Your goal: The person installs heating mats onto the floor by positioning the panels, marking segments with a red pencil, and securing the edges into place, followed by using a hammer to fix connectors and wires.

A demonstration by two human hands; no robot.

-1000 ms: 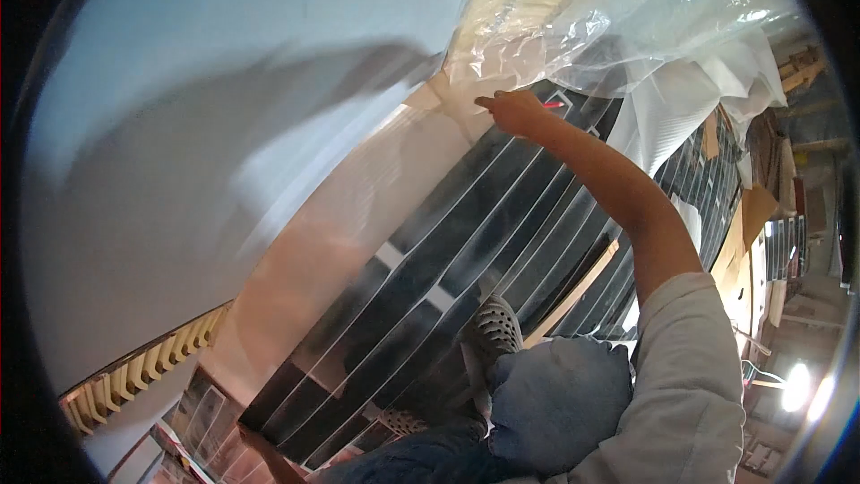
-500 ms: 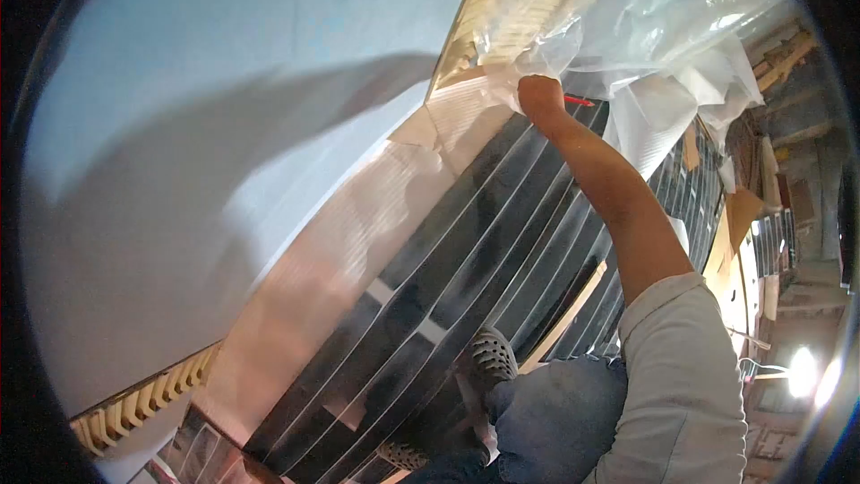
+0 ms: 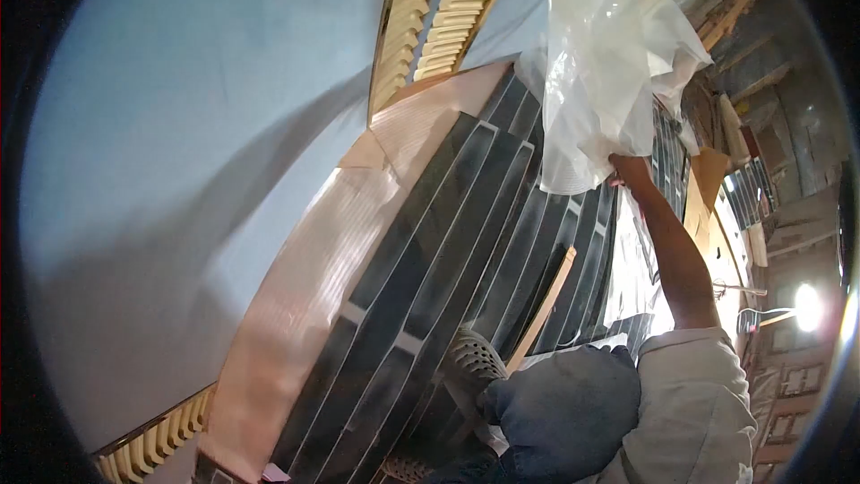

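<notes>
My right hand (image 3: 630, 172) reaches out from the lower right with its fingers closed on the lower edge of a translucent plastic sheet (image 3: 596, 90). The crumpled sheet hangs from the top of the view and covers part of the dark striped floor (image 3: 448, 242). Left of it, a pinkish ribbed sheet (image 3: 313, 278) runs along the foot of the pale blue wall (image 3: 224, 81). My left hand is out of view.
Gold ridged trim (image 3: 408, 27) stands at the far end of the wall; more gold trim (image 3: 152, 444) lies lower left. A wooden strip (image 3: 544, 309) rests beside my shoe (image 3: 477, 354). Brown board (image 3: 708, 181) and a bright lamp (image 3: 809, 307) are at the right.
My right hand has moved right and nearer, drawing the plastic sheet off the ribbed sheet's far end. More gold trim and floor now show there. A red pencil-like thing by the hand no longer shows.
</notes>
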